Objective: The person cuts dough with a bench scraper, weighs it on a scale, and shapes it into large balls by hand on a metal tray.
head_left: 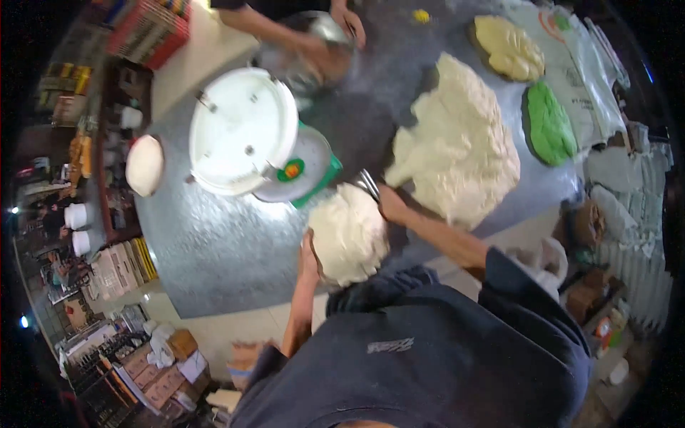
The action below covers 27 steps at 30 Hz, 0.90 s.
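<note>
A large lump of pale dough [348,232] sits at the near edge of the metal table [178,250]. My left hand [309,258] grips its left side. My right hand [392,207], just beside the lump's upper right, is closed on a metal dough scraper [368,184]. A big spread mass of dough [460,146] lies to the right. Beyond my hands are a scale [314,171] with a green base and a round white lid-like disc [235,135] with metal fittings, which overlaps the scale.
A co-worker's hands [321,53] work at a metal bowl [282,64] across the table. Green dough [549,125], yellowish dough [508,46] and a plastic sack [578,78] lie at right. A pale oval piece [144,164] sits at left. Boxes [143,364] stand on the floor.
</note>
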### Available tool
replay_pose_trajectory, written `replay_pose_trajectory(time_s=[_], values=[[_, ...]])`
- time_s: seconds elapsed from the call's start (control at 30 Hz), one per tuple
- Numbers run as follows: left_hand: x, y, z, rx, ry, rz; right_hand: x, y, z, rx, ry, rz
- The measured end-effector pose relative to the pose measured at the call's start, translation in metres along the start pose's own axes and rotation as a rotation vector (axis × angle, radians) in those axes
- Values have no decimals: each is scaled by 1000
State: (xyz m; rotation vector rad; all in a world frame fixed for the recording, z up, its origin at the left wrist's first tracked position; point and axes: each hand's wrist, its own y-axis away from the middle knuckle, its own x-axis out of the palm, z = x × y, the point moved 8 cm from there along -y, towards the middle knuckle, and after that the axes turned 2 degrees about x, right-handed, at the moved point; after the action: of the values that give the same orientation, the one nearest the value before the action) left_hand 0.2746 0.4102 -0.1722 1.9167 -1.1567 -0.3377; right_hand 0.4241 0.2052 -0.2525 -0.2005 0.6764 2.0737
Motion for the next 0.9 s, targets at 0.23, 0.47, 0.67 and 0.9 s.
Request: replay_pose_trajectory(time_s=[0.23, 0.47, 0.67, 0.9], values=[[57, 107, -197, 340, -95, 287, -109, 85, 152, -32, -617, -95], [92, 90, -409, 727, 123, 619, -159, -37, 336, -224, -563, -109], [36, -33, -413, 758, 41, 328, -142, -38, 296, -265, -672, -504], [-1, 16, -403, 1329, -894, -384, -125, 103, 165, -171, -1114, -1093]])
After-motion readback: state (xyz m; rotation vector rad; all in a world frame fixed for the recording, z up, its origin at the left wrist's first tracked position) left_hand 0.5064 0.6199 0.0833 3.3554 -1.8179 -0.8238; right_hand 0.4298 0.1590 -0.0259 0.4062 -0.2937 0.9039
